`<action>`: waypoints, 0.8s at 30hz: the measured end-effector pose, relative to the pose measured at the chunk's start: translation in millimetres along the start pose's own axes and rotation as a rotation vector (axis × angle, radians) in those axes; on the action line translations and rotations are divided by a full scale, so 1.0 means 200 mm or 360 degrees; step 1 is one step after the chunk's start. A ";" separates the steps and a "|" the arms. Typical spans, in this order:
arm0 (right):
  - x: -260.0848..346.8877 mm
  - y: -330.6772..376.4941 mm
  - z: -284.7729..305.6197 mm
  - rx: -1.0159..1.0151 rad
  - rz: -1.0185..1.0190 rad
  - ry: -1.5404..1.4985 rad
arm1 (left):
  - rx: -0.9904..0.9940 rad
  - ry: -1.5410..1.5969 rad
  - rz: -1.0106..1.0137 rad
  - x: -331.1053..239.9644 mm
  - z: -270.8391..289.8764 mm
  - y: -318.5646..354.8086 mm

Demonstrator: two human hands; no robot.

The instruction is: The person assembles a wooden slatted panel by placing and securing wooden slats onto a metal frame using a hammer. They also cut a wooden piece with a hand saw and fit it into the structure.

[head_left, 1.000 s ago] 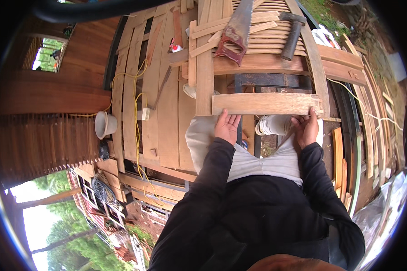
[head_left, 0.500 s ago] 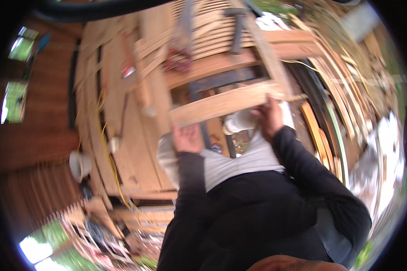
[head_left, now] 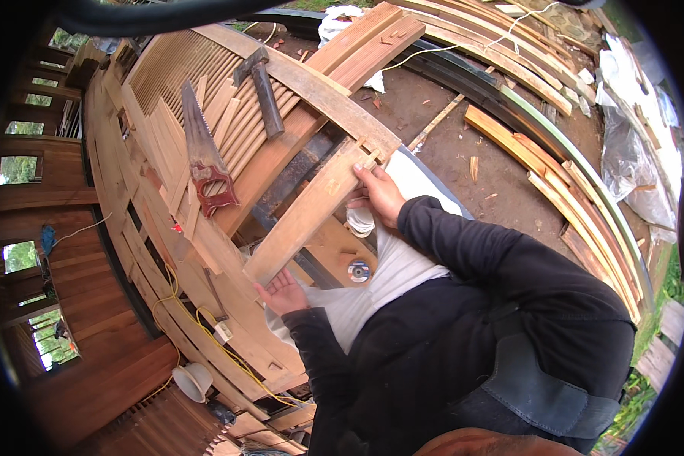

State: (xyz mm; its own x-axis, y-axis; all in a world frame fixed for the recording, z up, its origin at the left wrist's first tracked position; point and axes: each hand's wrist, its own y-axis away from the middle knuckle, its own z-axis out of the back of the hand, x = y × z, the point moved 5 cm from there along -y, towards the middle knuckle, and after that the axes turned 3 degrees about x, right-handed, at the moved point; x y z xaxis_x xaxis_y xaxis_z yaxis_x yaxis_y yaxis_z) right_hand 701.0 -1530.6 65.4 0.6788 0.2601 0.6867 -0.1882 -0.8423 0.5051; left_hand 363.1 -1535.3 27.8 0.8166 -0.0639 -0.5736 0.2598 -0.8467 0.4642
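A wooden crosspiece (head_left: 300, 216) lies slantwise in front of me, between a long left board (head_left: 224, 251) and a long right board (head_left: 330, 99) of a slatted wooden frame. My right hand (head_left: 381, 196) grips its far right end, thumb on top and the other fingers underneath. Narrow tongues of wood show at that end, by the right board. At the near left end is my left hand (head_left: 285, 295), palm up with fingers stretched out, touching or almost touching the wood. Beyond the crosspiece, a handsaw (head_left: 201, 159) with a red handle and a hammer (head_left: 262, 91) rest on the slats (head_left: 243, 125).
Below the crosspiece lies a small round disc (head_left: 359, 270). A yellow cord (head_left: 232, 356) runs along the left boards, near a whitish bucket (head_left: 193, 381). Stacked timber (head_left: 555, 216) and crumpled plastic sheeting (head_left: 623, 144) are on the right. A white cloth (head_left: 372, 285) covers my lap.
The view has turned, so the crosspiece and frame now slant up to the right. Both hands stay at the crosspiece's ends. The picture has become sharper.
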 end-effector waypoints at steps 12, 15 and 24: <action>0.36 0.16 0.32 -0.0490 0.0722 0.0946 | -0.0088 0.0076 0.0008 0.00 0.06 -0.04; 0.38 0.00 0.42 -0.0621 0.1001 0.0847 | -0.0012 -0.0069 -0.0057 0.01 0.03 0.00; 0.28 -0.16 0.45 -0.0233 0.0745 0.0951 | -0.0017 -0.0124 -0.0100 -0.01 0.05 -0.03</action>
State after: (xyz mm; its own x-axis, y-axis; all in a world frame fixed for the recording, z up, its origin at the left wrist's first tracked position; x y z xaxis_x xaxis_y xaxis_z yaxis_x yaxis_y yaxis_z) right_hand 808.7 -1530.7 40.6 0.0148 0.1381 0.9903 -0.4813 -0.8672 0.1281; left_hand 354.5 -1536.2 20.1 0.7561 -0.0523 -0.6524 0.3147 -0.8449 0.4326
